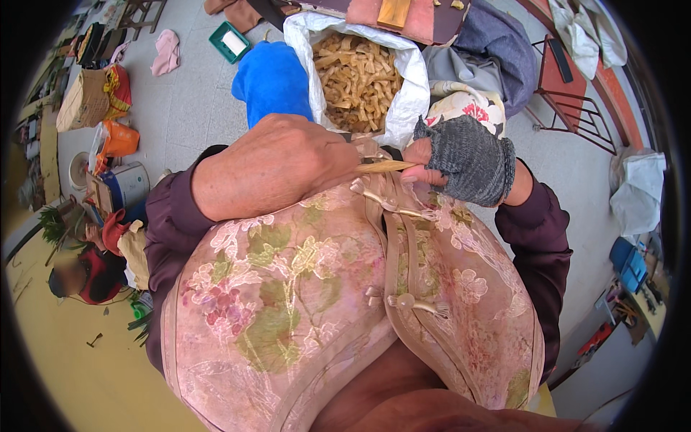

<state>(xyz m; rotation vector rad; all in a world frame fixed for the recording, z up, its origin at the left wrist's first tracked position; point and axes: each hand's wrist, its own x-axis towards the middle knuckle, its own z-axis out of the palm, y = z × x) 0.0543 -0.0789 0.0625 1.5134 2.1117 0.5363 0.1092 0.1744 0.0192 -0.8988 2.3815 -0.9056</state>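
Grey floor (194, 93) lies behind; at frame centre, right hand (464, 162) pinches the thin strip (385, 166), while left hand (277, 162) curls beside it, grip hidden; better to hold strip straight, without twisting

- The floor (193, 92), pale grey with faint joint lines, spreads out around me.
- Ahead of me stands an open white sack (414, 85), full of curled tan pieces (356, 81); its base is hidden from me.
- To the sack's left lies a green tray (217, 36) with a white block (234, 43) in it.
- Further to my left lies a crumpled pink cloth (167, 52).
- Along my left side stand a beige box (81, 99), an orange bucket (121, 138) and a tin (132, 183).
- On my right stands a red chair (565, 101).
- Beyond the sack, a dark table (448, 20) carries a pink pad (368, 12) with a wooden block (394, 13) on it.
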